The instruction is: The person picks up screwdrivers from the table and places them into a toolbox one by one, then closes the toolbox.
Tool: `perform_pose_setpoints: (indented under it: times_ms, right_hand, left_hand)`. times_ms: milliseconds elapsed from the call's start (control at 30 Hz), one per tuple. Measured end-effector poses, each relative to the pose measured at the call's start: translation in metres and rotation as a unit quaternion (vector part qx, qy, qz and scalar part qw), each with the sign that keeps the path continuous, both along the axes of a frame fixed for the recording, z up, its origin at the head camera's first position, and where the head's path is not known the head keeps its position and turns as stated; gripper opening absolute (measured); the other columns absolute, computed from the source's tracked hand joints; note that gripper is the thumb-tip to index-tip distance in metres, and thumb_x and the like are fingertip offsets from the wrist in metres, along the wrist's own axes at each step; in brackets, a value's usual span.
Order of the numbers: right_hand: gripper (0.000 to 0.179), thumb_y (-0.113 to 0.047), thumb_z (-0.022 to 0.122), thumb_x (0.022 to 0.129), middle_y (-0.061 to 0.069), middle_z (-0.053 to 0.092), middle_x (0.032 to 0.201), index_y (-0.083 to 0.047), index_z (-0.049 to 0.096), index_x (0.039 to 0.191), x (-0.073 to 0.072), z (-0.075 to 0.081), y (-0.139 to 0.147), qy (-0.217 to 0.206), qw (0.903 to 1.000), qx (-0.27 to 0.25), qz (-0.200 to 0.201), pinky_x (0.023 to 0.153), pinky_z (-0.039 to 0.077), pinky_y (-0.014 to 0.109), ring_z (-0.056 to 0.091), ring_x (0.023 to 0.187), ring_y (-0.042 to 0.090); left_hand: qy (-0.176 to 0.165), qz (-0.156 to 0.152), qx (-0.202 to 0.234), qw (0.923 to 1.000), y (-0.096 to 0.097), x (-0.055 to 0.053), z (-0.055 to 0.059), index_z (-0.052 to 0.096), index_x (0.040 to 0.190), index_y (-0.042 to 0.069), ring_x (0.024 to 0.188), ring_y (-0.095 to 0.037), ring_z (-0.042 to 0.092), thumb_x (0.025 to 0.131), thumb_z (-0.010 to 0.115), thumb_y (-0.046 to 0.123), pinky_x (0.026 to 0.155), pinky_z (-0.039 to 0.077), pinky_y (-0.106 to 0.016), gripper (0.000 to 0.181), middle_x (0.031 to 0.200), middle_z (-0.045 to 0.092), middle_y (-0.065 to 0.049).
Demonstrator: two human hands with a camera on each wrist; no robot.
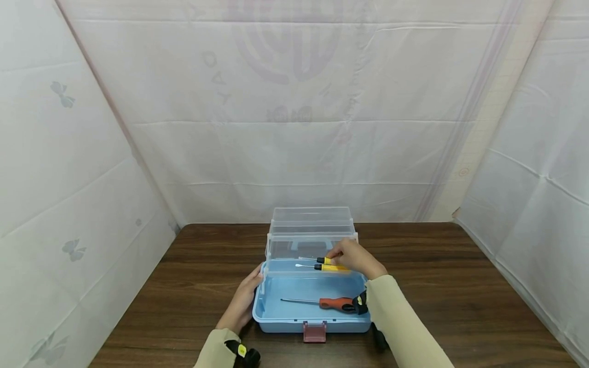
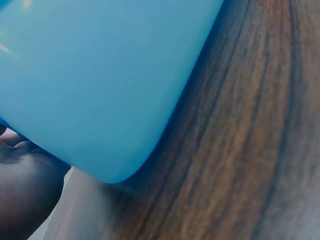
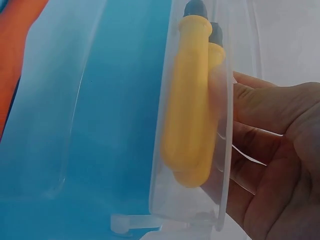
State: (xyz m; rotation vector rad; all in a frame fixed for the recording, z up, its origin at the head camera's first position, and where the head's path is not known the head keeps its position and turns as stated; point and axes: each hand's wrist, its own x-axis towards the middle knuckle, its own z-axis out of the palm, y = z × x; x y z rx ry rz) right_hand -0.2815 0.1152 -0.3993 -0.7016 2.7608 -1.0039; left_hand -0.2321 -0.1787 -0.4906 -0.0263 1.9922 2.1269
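A light blue toolbox (image 1: 294, 325) stands with its clear tiered trays (image 1: 313, 214) raised at the back. At its left side my left hand (image 1: 244, 299) holds the wall by the rim. Two small yellow-handled screwdrivers, a rear one (image 1: 327, 260) and a front one (image 1: 338, 268), lie side by side at the lower clear tray (image 3: 192, 212). My right hand (image 1: 352, 255) reaches over the tray and pinches the rear one's handle; its fingertips are partly hidden behind the tray wall in the right wrist view. An orange-and-black screwdriver (image 1: 338, 304) rests on the toolbox floor.
A pink latch (image 1: 315, 332) hangs at the toolbox front. Dark wood tabletop (image 1: 207, 260) spreads around it. White cloth walls (image 1: 294, 153) enclose the back and both sides. Black wrist straps sit over pale sleeves (image 1: 409, 327).
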Motion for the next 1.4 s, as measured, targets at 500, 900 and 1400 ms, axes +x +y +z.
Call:
perform_pose_setpoints:
  times_ms: [500, 900, 1400]
  right_hand:
    - [0.018, 0.003, 0.062, 0.089, 0.012, 0.073, 0.102, -0.002, 0.075, 0.100, -0.0010, -0.0038, -0.0001, -0.008, 0.9999, 0.007, 0.008, 0.082, 0.058, 0.040, 0.067, 0.091, 0.021]
    - [0.017, 0.003, 0.061, 0.089, 0.012, 0.073, 0.098, -0.001, 0.075, 0.098, -0.0016, -0.0041, -0.0002, -0.016, 0.9997, 0.016, 0.012, 0.074, 0.058, 0.035, 0.066, 0.084, 0.016]
    - [0.017, 0.001, 0.062, 0.089, 0.010, 0.072, 0.101, -0.003, 0.075, 0.100, 0.0029, -0.0022, -0.0047, -0.041, 0.9986, 0.024, -0.022, 0.079, 0.058, 0.038, 0.065, 0.087, 0.017]
  left_hand:
    - [-0.001, 0.003, 0.001, 1.0000, 0.0005, 0.0013, 0.0005, 0.018, 0.154, 0.010, 0.147, -0.041, 0.010, 0.105, 0.033, 0.028, 0.116, 0.016, -0.058, 0.055, 0.160, 0.012, -0.019]
    - [0.005, 0.002, 0.004, 1.0000, -0.0006, 0.0016, 0.0001, 0.018, 0.154, 0.009, 0.147, -0.040, 0.009, 0.105, 0.034, 0.028, 0.116, 0.015, -0.057, 0.055, 0.160, 0.013, -0.019]
    - [0.007, -0.002, 0.003, 1.0000, -0.0031, 0.0019, -0.0013, 0.018, 0.154, 0.009, 0.147, -0.040, 0.009, 0.104, 0.034, 0.028, 0.116, 0.015, -0.057, 0.056, 0.161, 0.012, -0.018]
